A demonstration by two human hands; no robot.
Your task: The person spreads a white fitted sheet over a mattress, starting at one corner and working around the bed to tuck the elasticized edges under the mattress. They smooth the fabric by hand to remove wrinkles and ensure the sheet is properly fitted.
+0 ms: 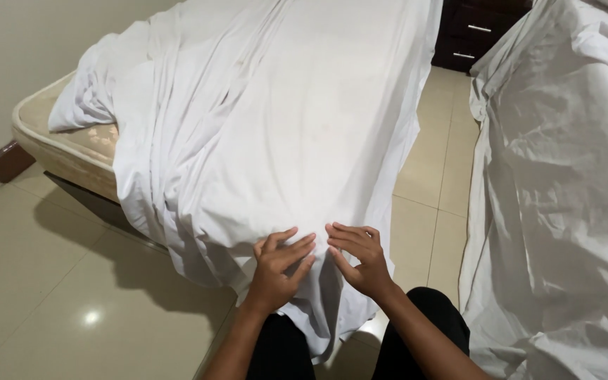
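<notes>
Two hands, left hand and right hand | grip open, flat on white sheet | mattress | tiled floor

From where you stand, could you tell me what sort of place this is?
Probably a twin bedroom, perhaps in a hotel: two beds under white sheets, a dark drawer unit between them, tiled floor.

White sheet: thin matt cloth, creased into long soft folds, smooth under both flat palms. Mattress showing left of sheet: beige quilted fabric, faintly patterned. Floor below sheet: cream tiles, glossy, with a lamp glare. Second sheet right of first: white cloth, more crumpled. Drawers beyond: dark polished wood, metal handles.
</notes>
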